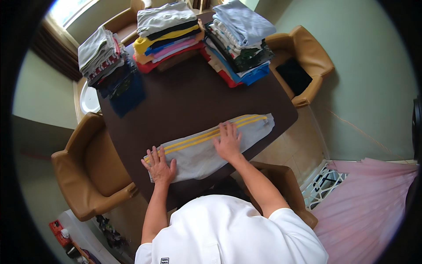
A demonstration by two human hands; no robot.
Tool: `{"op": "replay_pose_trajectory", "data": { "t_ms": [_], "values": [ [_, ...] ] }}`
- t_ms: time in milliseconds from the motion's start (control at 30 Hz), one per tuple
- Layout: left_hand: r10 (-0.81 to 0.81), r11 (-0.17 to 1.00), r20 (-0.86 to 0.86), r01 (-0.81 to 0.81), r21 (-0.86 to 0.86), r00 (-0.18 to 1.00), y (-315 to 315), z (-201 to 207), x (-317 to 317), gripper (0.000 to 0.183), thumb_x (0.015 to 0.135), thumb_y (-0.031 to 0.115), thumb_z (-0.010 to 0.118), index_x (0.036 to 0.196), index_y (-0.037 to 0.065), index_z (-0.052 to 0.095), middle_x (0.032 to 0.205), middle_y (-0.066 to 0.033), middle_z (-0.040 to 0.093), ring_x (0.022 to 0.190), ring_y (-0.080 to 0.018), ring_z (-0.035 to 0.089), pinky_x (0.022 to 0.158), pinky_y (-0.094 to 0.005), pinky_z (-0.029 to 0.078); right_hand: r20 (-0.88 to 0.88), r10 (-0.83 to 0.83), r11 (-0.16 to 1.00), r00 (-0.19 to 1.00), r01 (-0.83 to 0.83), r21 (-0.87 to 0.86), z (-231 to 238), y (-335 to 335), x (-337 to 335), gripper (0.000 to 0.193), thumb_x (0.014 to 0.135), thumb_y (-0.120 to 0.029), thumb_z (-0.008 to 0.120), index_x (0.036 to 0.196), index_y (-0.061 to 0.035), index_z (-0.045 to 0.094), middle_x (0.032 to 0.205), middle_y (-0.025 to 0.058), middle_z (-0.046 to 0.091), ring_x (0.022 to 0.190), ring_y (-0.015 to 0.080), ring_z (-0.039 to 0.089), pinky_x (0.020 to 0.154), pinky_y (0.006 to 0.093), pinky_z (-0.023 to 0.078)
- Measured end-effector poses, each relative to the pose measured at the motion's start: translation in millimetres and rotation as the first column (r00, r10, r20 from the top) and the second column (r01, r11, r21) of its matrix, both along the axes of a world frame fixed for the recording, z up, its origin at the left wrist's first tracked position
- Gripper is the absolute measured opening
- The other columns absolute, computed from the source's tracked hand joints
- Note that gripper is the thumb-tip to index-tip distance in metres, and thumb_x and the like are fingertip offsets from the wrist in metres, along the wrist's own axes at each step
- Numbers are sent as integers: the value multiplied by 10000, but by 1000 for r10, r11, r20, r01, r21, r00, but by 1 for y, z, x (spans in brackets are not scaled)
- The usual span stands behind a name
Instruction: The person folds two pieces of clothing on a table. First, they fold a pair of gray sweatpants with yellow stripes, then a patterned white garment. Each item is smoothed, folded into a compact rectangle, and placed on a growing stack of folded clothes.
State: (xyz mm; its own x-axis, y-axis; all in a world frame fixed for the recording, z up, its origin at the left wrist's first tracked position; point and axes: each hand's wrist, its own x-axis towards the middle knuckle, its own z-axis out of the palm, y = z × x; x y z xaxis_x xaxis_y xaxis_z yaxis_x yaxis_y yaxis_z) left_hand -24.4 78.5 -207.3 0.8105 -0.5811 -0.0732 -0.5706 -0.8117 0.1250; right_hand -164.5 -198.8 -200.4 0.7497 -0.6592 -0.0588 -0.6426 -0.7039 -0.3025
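While left hand [161,169] and right hand [228,144] lie spread on a grey garment [198,159], neither apparently grips it.

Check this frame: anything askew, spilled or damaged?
Mildly askew: the left clothes stack, whose dark blue layers jut out well beyond the grey ones on top. The grey striped garment lies flat under the left hand and right hand. No spill or damage visible.
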Motion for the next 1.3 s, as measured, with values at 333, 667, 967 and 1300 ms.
{"op": "replay_pose_trajectory", "data": {
  "t_ms": [333, 667, 967, 1300],
  "values": [
    [4, 998, 8, -5, 65, 1000, 0, -4, 6, 855, 895, 526, 631, 1616, 155, 361, 1690, -182, 268, 1581, -386, 183, 1238, -663, 13, -122, -205, 967, 971, 181, -178, -26, -138, -52, 878, 988, -562, 535, 1605, 11, 285, 1686, 230, 241, 1577, 426, 154, 1241, 640, 104],
    [-13, 998, 60, 9, 63, 998, 1, -12, 6, 869, 857, 442, 637, 1601, 78, 374, 1683, -167, 307, 1582, -353, 213, 1247, -638, 32, -74, -307, 944, 949, 294, -148, -35, -173, -70, 862, 1002, -513, 528, 1596, 51, 262, 1672, 271, 247, 1566, 429, 201, 1249, 600, 155],
    [-7, 995, 30, 4, 98, 1000, 4, -14, 5, 918, 824, 460, 629, 1607, 71, 353, 1693, -166, 286, 1582, -352, 216, 1242, -642, 62, -57, -280, 954, 958, 270, -132, -33, -173, -75, 852, 992, -477, 551, 1591, 57, 264, 1676, 263, 240, 1570, 417, 194, 1256, 590, 140],
    [67, 984, -56, -56, 171, 996, -13, 0, 9, 953, 864, 499, 601, 1649, 88, 251, 1725, -146, 205, 1604, -329, 143, 1244, -648, 12, -17, -239, 971, 971, 238, -28, -28, -184, -79, 850, 984, -469, 572, 1587, 55, 280, 1664, 272, 257, 1559, 438, 200, 1258, 589, 139]
  ]
}}
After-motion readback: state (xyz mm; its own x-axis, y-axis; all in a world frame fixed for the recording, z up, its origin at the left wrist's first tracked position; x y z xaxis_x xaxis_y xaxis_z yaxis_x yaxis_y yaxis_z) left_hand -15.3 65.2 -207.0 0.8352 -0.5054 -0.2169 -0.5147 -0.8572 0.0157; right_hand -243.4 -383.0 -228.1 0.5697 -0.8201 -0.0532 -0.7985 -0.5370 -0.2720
